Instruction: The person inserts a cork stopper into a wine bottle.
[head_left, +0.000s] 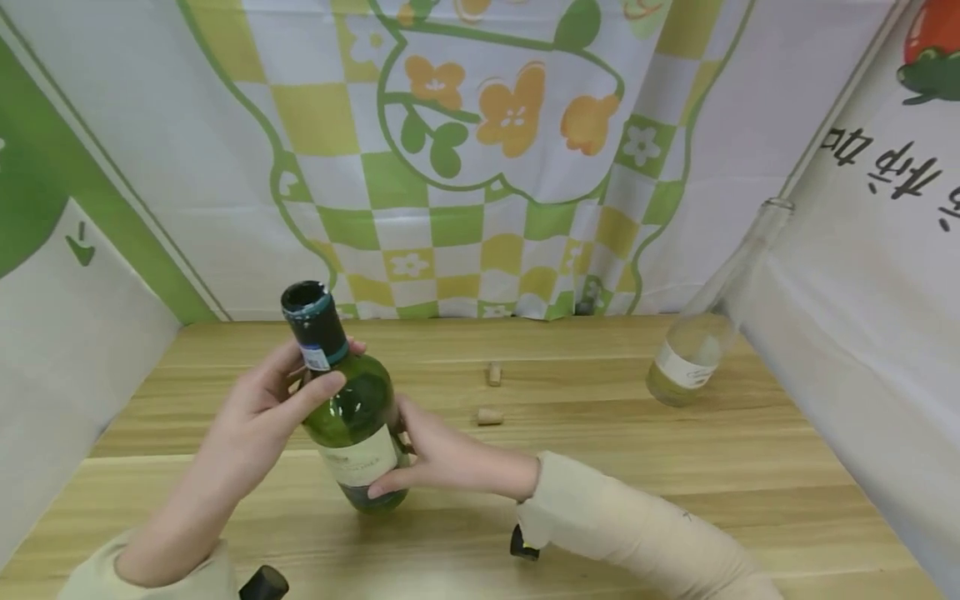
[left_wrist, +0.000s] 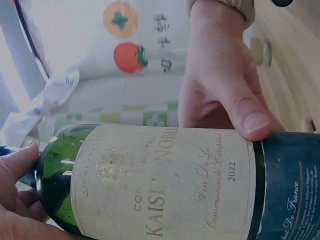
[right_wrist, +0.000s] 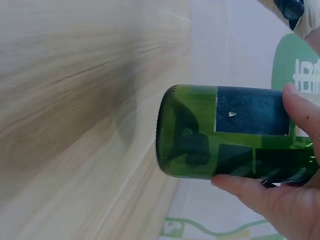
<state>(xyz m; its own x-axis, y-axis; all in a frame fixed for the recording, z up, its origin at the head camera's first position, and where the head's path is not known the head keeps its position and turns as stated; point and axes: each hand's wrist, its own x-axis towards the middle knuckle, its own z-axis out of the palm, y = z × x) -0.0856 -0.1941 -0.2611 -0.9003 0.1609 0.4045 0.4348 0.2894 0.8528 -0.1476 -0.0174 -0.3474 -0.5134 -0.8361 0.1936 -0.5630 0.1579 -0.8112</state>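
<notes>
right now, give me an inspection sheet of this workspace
surface: wooden table, light planks, bare at the right front
job's things: green wine bottle, open mouth, cream label, tilted, base lifted off the wood in the right wrist view
clutter: two corks loose mid-table; clear bottle leaning at the right wall
grips: left hand holds the neck and shoulder; right hand holds the lower body
cables: nothing seen
surroundings: checked flower cloth behind, white printed sheets at both sides

2 corks point(head_left: 491, 396) at 2 o'clock of green bottle point(head_left: 350, 417), clear bottle point(head_left: 701, 333) farther out at 2, bare tabletop point(head_left: 600, 500) at 3 to 5
</notes>
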